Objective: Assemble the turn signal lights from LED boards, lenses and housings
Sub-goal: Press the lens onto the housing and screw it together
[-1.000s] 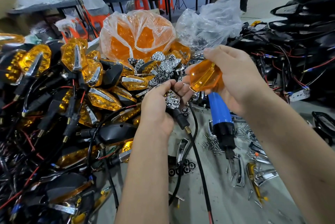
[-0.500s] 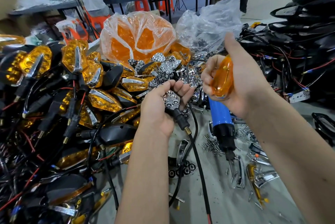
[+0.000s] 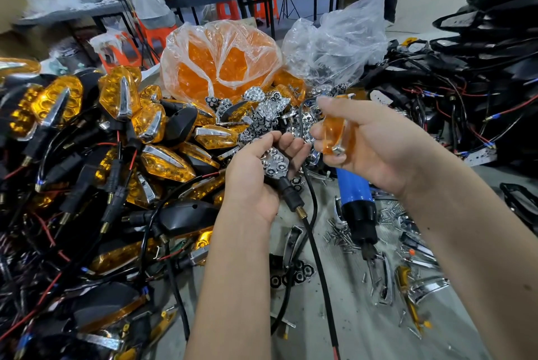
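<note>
**2 hands, 1 lens, 1 housing**

Here, the left hand grips 1 black housing, its fingers curled round the body so that the chrome reflector with its cluster of LED cups faces up. A black stalk with a brass-coloured threaded tip and 1 black cable hang from the housing's lower end, over the desk.

The right hand holds 1 amber lens just beside the housing, to its right and slightly higher, apart from it. The thumb and fingers are clamped on the lens edges; a chrome strip shows at its lower end.

1 blue-handled screwdriver lies on the desk below the right hand, among loose screws too many and too small to count. 2 plastic bags stand behind: 1 orange-filled bag and 1 clear bag. A pile of finished amber lights fills the left side, uncountable where they overlap.
</note>
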A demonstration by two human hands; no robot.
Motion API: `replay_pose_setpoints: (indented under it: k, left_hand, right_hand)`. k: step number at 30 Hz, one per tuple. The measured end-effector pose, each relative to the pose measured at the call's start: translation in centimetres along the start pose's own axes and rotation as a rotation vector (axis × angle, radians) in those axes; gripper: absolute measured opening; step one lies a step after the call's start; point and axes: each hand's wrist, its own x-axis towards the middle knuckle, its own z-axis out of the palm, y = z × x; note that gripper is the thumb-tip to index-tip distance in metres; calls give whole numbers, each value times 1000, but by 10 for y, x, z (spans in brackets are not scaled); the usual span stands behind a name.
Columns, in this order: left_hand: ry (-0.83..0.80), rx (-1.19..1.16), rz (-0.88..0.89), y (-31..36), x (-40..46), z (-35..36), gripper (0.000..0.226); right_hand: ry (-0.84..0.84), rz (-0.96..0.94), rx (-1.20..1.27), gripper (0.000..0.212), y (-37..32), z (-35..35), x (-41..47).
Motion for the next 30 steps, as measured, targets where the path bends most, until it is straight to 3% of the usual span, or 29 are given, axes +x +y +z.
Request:
replay_pose_setpoints:
  k: [3, 6, 12, 15, 18, 26, 30]
  left_hand:
    - [-1, 10, -5, 0, 0, 0, 21]
    - [13, 58, -10, -1, -1, -1, 23]
    - [68, 160, -2, -1, 2, -3, 51]
    - [54, 208, 19, -2, 2, -4, 46]
    - [26, 220, -11, -4, 1, -2, 33]
    - [20, 253, -56, -10, 8, -5, 57]
    - [18, 223, -136, -11, 10, -3, 49]
  right_hand:
    - [-49, -57, -100, 25, 3, 2, 1]
    - [10, -161, -217, 40, 9, 6, 5]
    - [-95, -269, -503, 29, 19, 10, 6]
    - [-131, -327, -539, 22, 23, 16, 6]
    - [-147, -351, -581, 32, 27, 19, 6]
    - [-35, -396, -744, 56, 34, 18, 10]
    - [24, -368, -756, 52, 37, 12, 11]
